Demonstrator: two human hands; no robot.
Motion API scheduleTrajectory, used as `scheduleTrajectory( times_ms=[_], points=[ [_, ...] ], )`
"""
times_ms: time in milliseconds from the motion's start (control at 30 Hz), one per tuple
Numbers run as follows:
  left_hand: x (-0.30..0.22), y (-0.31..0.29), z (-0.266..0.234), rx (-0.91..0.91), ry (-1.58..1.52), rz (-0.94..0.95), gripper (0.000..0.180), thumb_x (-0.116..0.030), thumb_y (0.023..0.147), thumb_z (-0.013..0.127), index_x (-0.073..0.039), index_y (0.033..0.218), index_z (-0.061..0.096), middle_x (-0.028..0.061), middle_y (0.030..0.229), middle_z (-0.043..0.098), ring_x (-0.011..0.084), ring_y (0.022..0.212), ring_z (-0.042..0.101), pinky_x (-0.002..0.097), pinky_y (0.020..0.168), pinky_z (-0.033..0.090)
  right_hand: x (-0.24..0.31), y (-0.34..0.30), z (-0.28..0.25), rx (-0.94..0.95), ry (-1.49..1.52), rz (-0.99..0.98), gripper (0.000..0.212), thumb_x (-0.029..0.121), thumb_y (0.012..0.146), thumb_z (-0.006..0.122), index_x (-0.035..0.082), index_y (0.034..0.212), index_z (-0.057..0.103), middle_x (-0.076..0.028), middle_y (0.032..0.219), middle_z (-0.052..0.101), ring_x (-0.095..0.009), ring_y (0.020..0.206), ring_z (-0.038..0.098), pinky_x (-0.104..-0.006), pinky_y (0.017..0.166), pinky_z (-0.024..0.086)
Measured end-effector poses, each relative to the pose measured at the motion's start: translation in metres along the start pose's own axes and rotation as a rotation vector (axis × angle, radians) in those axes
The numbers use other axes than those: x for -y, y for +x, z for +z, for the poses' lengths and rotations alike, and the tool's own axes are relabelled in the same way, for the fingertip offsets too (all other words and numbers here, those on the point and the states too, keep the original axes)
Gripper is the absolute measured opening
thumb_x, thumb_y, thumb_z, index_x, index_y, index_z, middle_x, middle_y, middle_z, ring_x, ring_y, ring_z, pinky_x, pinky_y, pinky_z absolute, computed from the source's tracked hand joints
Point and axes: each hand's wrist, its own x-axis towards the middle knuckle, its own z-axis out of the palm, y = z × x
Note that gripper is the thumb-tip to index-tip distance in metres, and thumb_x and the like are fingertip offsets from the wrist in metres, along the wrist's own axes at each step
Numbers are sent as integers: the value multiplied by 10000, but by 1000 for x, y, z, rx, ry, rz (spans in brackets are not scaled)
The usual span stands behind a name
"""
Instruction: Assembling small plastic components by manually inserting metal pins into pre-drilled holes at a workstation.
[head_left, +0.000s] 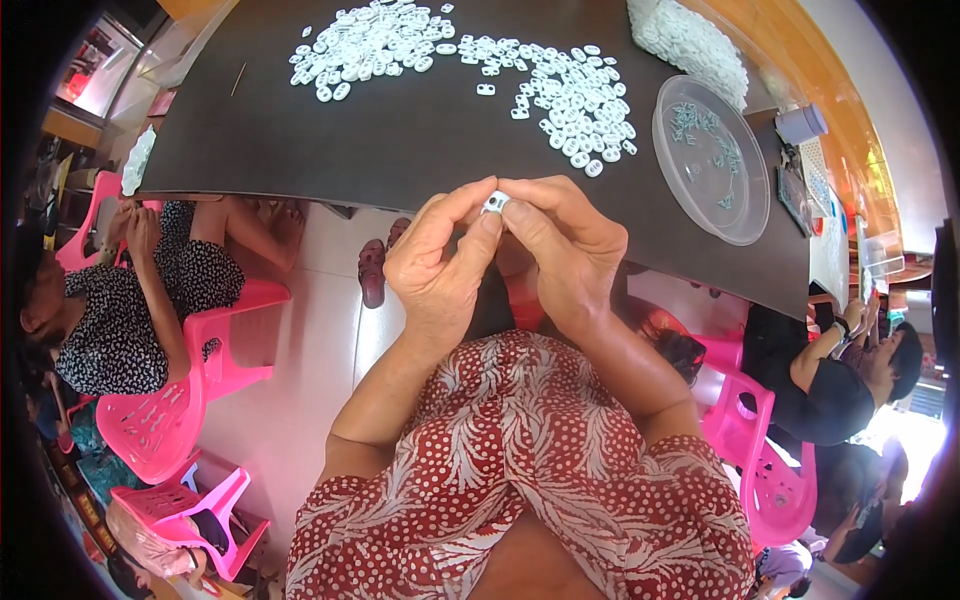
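Note:
Between the fingertips of both hands is a small white plastic piece [496, 202] with dark round holes. My left hand [440, 260] pinches it from the left with thumb and forefinger. My right hand [570, 245] grips its other side the same way. Both hands are held just off the near edge of the dark table [400, 140]. Beyond them on the tabletop lie a pile of white two-holed oval plastic pieces [375, 45] and a second, spread-out group of similar white pieces [580, 110] to the right.
A round clear plastic lid or tray [700, 175] with small metal screw-like parts sits at the right. Behind it lies a bag of white pieces [690, 45]. A thin stick [239, 79] rests at the far left. Seated people and pink chairs [240, 330] flank the table.

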Motion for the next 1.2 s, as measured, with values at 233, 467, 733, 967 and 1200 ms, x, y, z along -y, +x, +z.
scheduleTrajectory(
  times_ms=[233,467,733,967,1200],
  points=[
    [-2,1,-8,34,21,-58,247,23,800,642,33,1047,629,34,808,595,79,711,534,204,640,439,-5,2,-3,36,-95,-25,176,-64,817,591,1,969,650,-31,865,588,-66,745,548,-198,648,449],
    [6,1,-13,80,-130,-61,248,-55,852,628,34,1083,609,43,847,606,78,696,555,195,614,483,-7,1,0,62,-216,-162,197,-69,811,587,9,984,642,-51,861,585,-90,724,550,-213,642,451],
    [0,3,-18,96,-45,-76,224,-34,851,622,36,1064,616,47,862,620,71,692,562,189,609,484,-7,0,-7,114,-119,71,190,-66,846,551,-40,1021,621,-60,938,598,-99,837,568,-222,729,460],
    [3,5,-17,59,-301,-194,197,-21,864,602,41,1050,618,42,846,625,73,736,573,194,680,479,-8,1,0,116,-316,-149,245,-51,742,649,18,977,634,-62,848,596,-140,728,535,-254,627,442],
    [4,2,-13,-9,-341,-195,209,-23,873,589,53,1067,604,73,930,645,95,824,592,209,750,481,-10,8,2,104,-610,-493,348,-5,631,726,27,967,638,-74,838,607,-217,712,537,-310,594,445]
  ],
)
